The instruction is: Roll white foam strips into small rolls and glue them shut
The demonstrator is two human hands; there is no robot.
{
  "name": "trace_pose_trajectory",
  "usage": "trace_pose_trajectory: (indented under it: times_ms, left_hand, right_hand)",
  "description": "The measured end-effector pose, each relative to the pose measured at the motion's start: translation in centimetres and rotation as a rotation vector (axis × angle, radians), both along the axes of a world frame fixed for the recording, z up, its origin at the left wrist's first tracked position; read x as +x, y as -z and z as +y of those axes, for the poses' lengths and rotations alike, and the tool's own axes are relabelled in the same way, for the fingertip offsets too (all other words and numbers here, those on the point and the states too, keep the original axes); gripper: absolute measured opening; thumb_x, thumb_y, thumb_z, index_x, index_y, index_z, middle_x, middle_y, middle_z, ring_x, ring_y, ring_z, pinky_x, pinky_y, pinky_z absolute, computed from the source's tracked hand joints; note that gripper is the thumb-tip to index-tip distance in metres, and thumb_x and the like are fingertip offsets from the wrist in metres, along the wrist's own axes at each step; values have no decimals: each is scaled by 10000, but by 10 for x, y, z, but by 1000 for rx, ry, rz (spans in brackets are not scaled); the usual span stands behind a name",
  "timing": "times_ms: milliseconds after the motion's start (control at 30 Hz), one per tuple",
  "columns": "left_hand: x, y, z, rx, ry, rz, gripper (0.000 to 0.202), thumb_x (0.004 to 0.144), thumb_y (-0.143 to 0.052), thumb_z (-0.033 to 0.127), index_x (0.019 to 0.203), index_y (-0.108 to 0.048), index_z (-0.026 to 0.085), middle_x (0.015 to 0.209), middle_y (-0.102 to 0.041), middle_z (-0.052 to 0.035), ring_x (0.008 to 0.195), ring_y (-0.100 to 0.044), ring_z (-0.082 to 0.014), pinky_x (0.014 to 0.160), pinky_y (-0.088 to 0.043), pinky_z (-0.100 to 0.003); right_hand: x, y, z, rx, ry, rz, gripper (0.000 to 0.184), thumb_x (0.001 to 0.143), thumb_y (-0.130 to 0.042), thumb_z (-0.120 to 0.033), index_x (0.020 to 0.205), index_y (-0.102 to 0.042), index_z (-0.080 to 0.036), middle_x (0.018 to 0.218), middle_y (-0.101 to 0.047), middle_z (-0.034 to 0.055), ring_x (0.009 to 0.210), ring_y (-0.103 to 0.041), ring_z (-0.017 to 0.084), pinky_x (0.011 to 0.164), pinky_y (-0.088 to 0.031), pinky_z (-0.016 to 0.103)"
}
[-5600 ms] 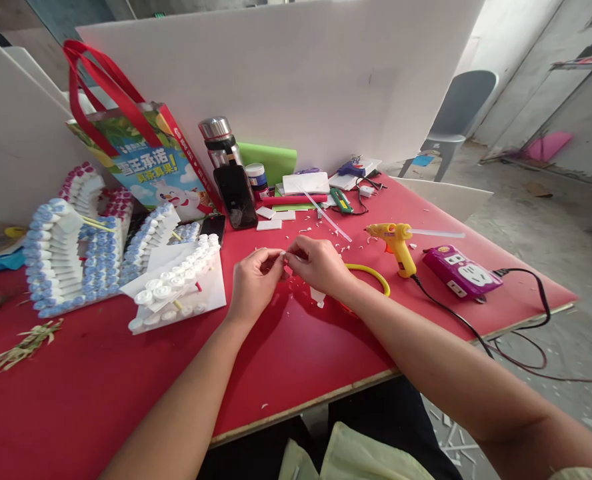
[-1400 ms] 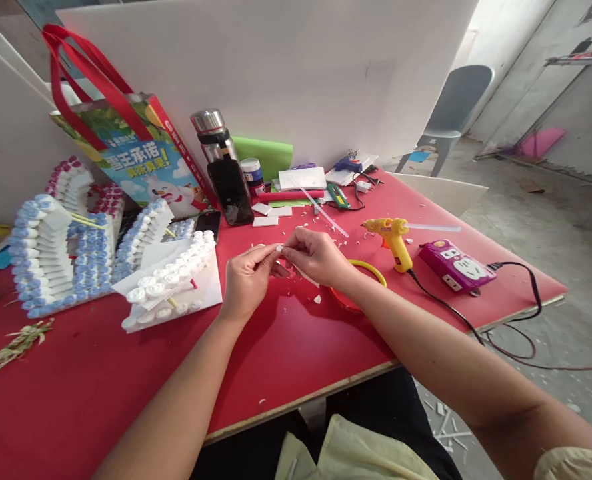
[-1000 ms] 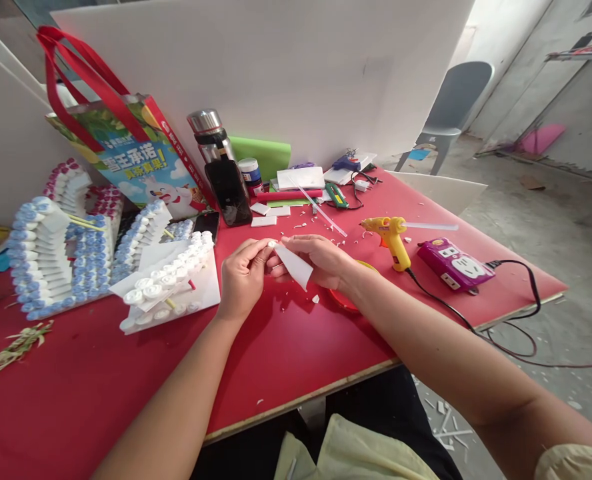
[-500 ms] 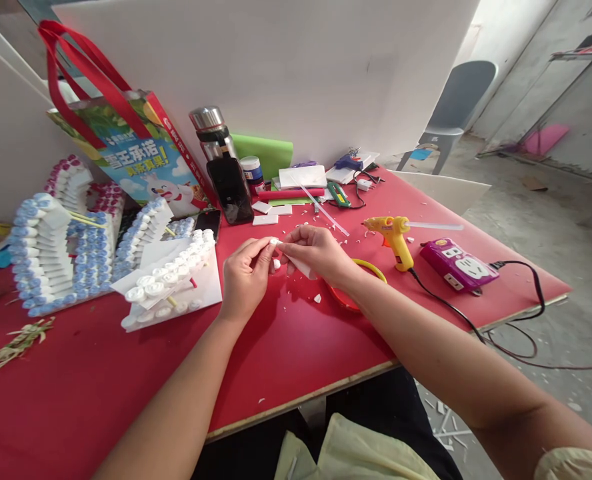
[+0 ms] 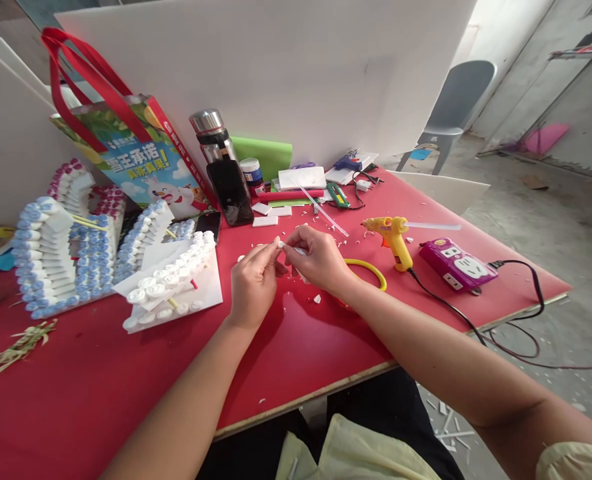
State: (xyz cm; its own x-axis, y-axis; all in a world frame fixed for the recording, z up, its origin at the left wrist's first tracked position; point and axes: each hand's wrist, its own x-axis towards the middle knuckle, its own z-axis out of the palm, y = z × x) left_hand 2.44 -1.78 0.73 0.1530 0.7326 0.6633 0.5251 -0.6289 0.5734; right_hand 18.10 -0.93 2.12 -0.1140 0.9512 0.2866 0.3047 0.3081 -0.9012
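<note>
My left hand (image 5: 254, 283) and my right hand (image 5: 315, 259) meet fingertip to fingertip over the middle of the red table (image 5: 296, 347). Both are closed in a pinch on a small white paper strip (image 5: 281, 246) that is rolled tight between them. Most of the strip is hidden by my fingers. Just left of my left hand sits a white card model (image 5: 173, 283) covered with rolled white paper coils.
A yellow glue gun (image 5: 394, 239) and a purple power strip (image 5: 455, 265) lie to the right, their black cord running off the table edge. A yellow ring (image 5: 373, 273) lies behind my right wrist. Blue-and-white coil models (image 5: 63, 257), a printed bag (image 5: 141, 160), a flask (image 5: 213, 137) and a phone (image 5: 230, 191) stand at the back.
One second ago a loose white triangle of paper hung below my right fingers; now it is wound in and almost hidden. Both hands stay pinched together in the same place.
</note>
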Motion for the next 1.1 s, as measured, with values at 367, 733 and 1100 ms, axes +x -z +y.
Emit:
trace_pose_trajectory:
  times_ms: [367,733,1100]
  left_hand:
    - [-22,-18,13,-619,261,-417,180,763,-817,303,871,-803,161,687,-730,-30,527,-678,-147,564,-593,-262]
    - [-7,-11,6,-418,196,-343,196,853,-731,333,949,-780,169,753,-703,-26,533,-625,-112,547,-549,-243]
    - [-14,-12,9,-334,170,-210,226,910,-649,377,979,-752,188,880,-677,-45,616,-569,-104,566,-481,-212]
  right_hand:
    - [13,-2,4,135,-235,-35,81,886,-589,-258,868,-574,-180,683,-624,-12,553,-558,103,564,-413,232]
    - [8,-1,4,65,-146,-47,82,848,-588,-200,809,-516,-202,663,-638,-6,561,-612,127,529,-427,216]
    - [12,-17,8,-542,-376,640,374,767,-800,-329,965,-525,-169,741,-751,81,596,-732,231,584,-602,347]
